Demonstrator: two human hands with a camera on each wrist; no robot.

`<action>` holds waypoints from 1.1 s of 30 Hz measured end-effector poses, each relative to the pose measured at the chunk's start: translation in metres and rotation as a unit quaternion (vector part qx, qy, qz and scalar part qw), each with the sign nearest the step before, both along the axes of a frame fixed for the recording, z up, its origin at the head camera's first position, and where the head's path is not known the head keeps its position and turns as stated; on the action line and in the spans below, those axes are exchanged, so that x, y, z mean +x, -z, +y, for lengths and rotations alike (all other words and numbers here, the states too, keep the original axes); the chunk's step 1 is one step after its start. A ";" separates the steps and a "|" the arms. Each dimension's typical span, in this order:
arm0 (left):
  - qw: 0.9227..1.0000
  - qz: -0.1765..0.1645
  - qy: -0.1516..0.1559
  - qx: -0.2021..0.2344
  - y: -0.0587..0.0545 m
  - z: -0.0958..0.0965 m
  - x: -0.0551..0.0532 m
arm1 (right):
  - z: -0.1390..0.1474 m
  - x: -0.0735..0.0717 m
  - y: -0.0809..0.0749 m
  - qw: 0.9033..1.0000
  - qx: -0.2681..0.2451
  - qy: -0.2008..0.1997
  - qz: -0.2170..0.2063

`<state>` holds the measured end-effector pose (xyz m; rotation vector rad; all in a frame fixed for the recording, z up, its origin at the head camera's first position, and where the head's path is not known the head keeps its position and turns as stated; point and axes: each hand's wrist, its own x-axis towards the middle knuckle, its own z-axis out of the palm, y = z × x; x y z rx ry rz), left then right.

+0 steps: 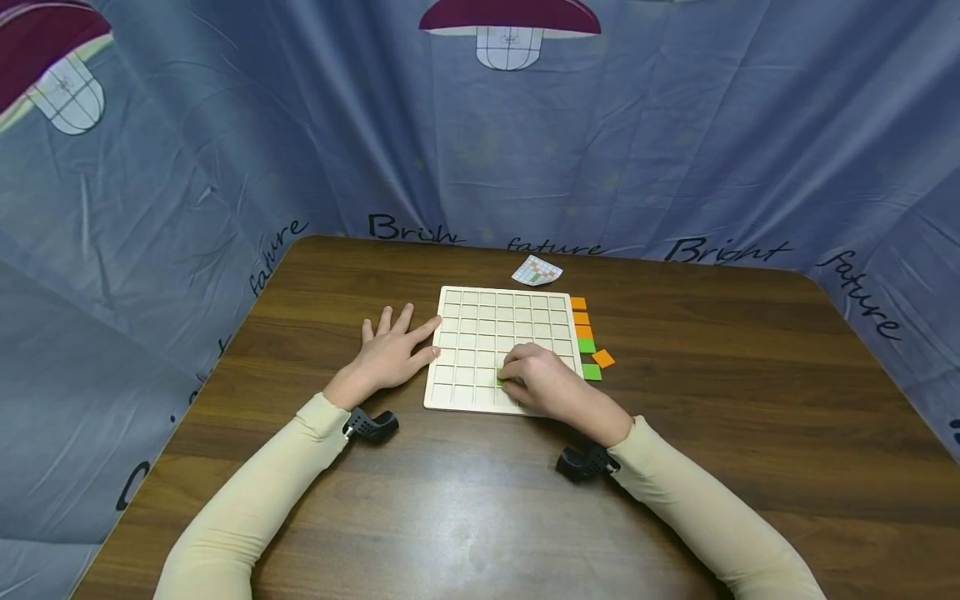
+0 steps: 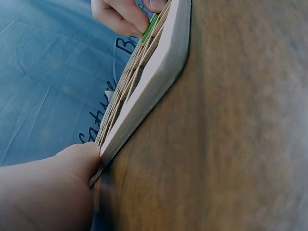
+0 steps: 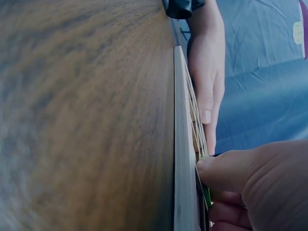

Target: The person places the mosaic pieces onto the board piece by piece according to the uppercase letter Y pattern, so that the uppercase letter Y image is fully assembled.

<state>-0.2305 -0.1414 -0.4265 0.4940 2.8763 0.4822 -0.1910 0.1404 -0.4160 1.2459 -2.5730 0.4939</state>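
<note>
In the head view, a green tile (image 1: 500, 378) is pinched between the fingers of the right hand (image 1: 546, 382) over the grid board (image 1: 468, 341), whose left edge is touched by the spread, straight fingers of the left hand (image 1: 388, 357). Orange tiles (image 1: 581, 319) are seen right of the pinching fingers. In the left wrist view, the green tile is gripped at the board's cells. In the right wrist view, it is partly covered by the thumb.

The left hand (image 2: 62, 178) touches a pale board (image 2: 159, 74) on the counter (image 2: 236, 115), and the right hand's grip (image 2: 126, 17) pinches a green piece (image 2: 150, 28)
</note>
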 end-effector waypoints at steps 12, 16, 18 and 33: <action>1.000 -0.001 0.002 0.003 0.002 0.000 -0.001 | 0.013 0.000 -0.007 0.998 -0.054 0.025 -0.017; 1.000 0.000 0.003 0.008 0.001 -0.001 -0.001 | 0.029 -0.001 -0.012 0.997 -0.053 0.057 -0.027; 1.000 0.000 0.004 0.011 0.001 -0.002 -0.001 | 0.038 -0.001 -0.013 0.996 -0.050 0.069 -0.028; 1.000 -0.002 0.003 0.002 -0.001 0.001 -0.001 | 0.100 0.004 -0.003 0.984 -0.023 0.158 -0.077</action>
